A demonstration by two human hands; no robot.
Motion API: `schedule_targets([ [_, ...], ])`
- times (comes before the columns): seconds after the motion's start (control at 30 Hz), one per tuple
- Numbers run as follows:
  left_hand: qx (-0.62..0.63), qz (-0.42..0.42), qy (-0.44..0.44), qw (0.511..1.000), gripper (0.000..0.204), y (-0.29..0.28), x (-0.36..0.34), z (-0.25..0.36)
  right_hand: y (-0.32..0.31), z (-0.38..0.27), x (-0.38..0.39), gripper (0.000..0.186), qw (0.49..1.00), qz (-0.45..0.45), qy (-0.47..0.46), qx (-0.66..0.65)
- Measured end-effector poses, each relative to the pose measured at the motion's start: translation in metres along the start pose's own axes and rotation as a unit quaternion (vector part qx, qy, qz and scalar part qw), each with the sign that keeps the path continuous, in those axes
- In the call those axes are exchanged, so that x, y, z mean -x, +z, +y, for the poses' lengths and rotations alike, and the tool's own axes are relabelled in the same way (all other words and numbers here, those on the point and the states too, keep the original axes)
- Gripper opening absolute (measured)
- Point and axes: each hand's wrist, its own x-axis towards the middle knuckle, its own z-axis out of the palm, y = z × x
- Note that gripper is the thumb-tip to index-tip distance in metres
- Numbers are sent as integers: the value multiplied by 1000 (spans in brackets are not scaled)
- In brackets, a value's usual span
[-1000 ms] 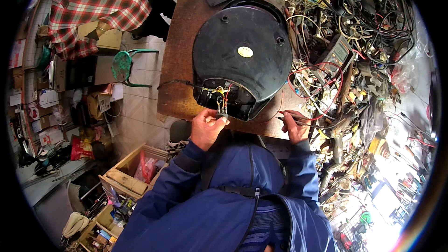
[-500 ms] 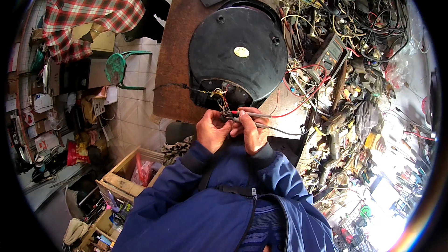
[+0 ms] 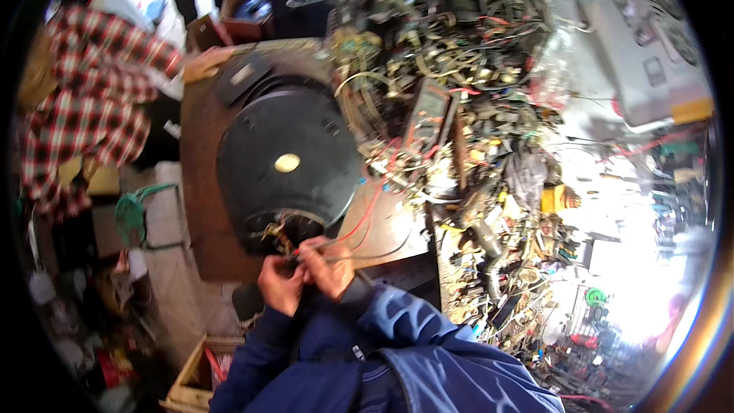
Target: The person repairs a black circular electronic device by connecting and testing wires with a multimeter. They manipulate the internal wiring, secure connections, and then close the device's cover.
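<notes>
A black, round-bodied appliance with an oval pale label lies on a brown table. Thin wires come out of a recess at its near edge. There my left hand is closed, fingertips pinched at a small dark part on the wire ends, which blur and fingers mostly hide. Touching it, my right hand grips the multimeter probes, one red-tipped, with their points toward that part. Red and dark leads run off rightward, the red one toward a multimeter lying on the clutter.
Heaped cables and loose parts cover the right side. A green stool stands left of the table. Beyond it is a person in a checked shirt, one hand on the table's far corner. A wooden box sits at lower left.
My view has swung right, so the table and hands appear farther left and a grey-white case shows at upper right. Both hands keep together at the wires, the probes still in the right.
</notes>
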Motion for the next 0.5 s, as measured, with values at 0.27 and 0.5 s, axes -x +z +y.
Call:
schedule_targets([
  [0.27,69,-17,-36,997,33,-1,-2,5,3,6,0,27,999,3,-20,-27],
  [0.5,75,-23,-44,996,33,-4,-1,14,1,7,1,27,1000,-1,-20,-16],
])
